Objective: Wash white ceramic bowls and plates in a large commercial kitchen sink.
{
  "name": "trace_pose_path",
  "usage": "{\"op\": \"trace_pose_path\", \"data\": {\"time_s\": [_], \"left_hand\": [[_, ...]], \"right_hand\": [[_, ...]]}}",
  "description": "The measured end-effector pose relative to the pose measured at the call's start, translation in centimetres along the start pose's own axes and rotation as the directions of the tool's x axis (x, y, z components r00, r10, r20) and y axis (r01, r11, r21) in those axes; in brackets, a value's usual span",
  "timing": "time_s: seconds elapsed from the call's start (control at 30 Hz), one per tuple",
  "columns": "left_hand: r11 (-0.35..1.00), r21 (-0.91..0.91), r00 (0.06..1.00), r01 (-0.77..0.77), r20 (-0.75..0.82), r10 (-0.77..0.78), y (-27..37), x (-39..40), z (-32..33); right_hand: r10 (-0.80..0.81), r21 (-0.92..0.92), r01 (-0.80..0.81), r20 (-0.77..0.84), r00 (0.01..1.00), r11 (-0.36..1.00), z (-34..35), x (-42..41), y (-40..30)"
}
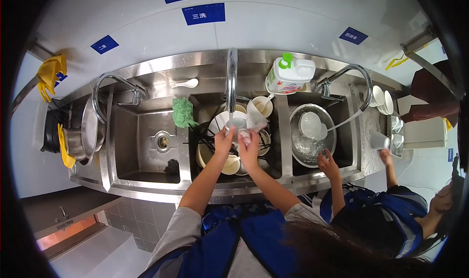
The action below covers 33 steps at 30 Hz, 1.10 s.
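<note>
Beneath the running middle faucet [231,83], my left hand [222,143] grips a small pale cup or bowl [238,123]. My right hand [249,146] presses a pinkish-white cloth or sponge [244,135] against it; the fingers hide part of both. Under my hands, the middle sink basin holds a large white bowl [220,119], dark chopsticks [207,140] and more stacked dishes. A white bowl [258,107] with a spoon in it sits at the back right of the pile. Nearer to me, another spoon [231,161] rests in a cream bowl [230,169].
A crumpled green cloth [184,112] hangs over the left divider. Behind the basins are a white spoon [187,83] and a white pump jug [291,74]. At right, a co-worker's hand [329,164] is by a water-filled metal bowl [313,146]; their other hand [385,157] holds a white cup [379,141].
</note>
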<state>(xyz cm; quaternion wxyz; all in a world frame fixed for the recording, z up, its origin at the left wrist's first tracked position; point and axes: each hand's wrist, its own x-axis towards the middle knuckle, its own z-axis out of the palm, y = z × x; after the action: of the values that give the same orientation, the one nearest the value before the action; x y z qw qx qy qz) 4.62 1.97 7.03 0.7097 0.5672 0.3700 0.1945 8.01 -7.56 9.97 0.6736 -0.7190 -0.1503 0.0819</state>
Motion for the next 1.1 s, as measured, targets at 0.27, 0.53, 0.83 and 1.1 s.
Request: {"op": "trace_pose_path", "data": {"time_s": [0.27, 0.53, 0.83, 1.1], "left_hand": [[0.608, -0.472, 0.763, 0.639, 0.282, -0.582, -1.3, -0.3, -0.3], [0.451, -0.617, 0.738, 0.645, 0.351, -0.576, -0.4, -0.4, -0.6], [0.417, -0.641, 0.757, 0.645, 0.458, -0.466, -0.8, -1.2, -1.5], [0.801, -0.438, 0.898, 0.409, 0.347, -0.269, 1.6, -2.4, -2.4]], "right_hand": [[-0.285, -0.463, 0.409, 0.315, 0.905, 0.786, 0.1, 4.0, -0.9], [-0.363, -0.437, 0.49, 0.343, 0.866, 0.754, -0.9, 3.3, 0.6], [-0.393, -0.295, 0.411, 0.123, 0.911, 0.862, -1.9, 3.6, 2.8], [-0.09, -0.477, 0.213, 0.268, 0.959, 0.853, -5.8, 4.0, 7.1]]}}
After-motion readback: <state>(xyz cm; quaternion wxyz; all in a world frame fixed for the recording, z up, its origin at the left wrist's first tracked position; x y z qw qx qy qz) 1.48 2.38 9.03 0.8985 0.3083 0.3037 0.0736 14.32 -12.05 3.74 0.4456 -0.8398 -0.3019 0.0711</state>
